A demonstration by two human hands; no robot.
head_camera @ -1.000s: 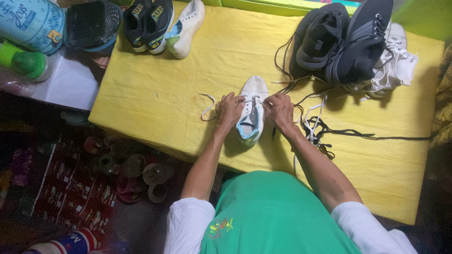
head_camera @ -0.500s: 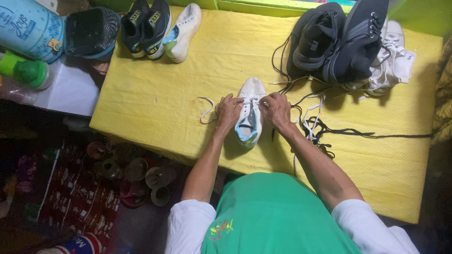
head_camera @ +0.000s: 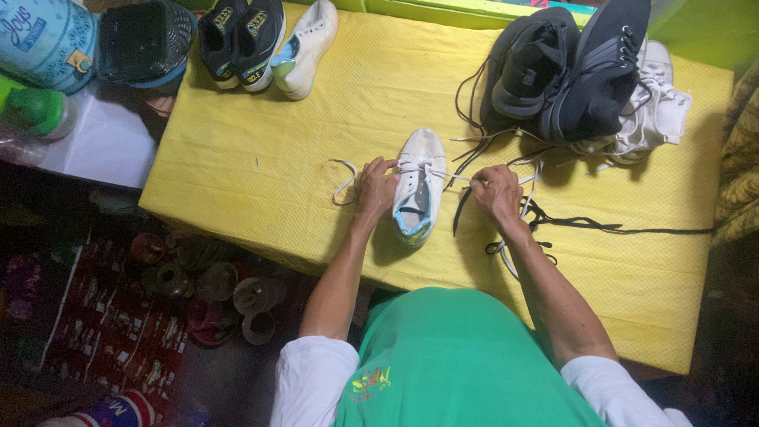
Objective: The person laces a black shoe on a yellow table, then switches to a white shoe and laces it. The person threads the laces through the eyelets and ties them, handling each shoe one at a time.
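Observation:
A white sneaker (head_camera: pixel 419 170) with a light blue lining lies on the yellow table (head_camera: pixel 261 158), toe pointing away from me. My left hand (head_camera: pixel 375 186) is on its left side, pinching one end of the white shoelace (head_camera: pixel 341 175), which loops out to the left. On the shoe's right, my right hand (head_camera: pixel 496 190) grips the lace's other end and holds it taut across the eyelets. Both hands are spread apart from the shoe.
Dark sneakers (head_camera: pixel 565 75) and a white one (head_camera: pixel 656 111) are piled at the back right, with black laces (head_camera: pixel 601 227) trailing over the table. A black pair (head_camera: pixel 237 35) and a white shoe (head_camera: pixel 308 47) sit back left. Bottles (head_camera: pixel 35 107) stand at far left.
My hands have moved apart sideways from over the shoe, drawing the white lace out to both sides. The shoe itself has stayed in place.

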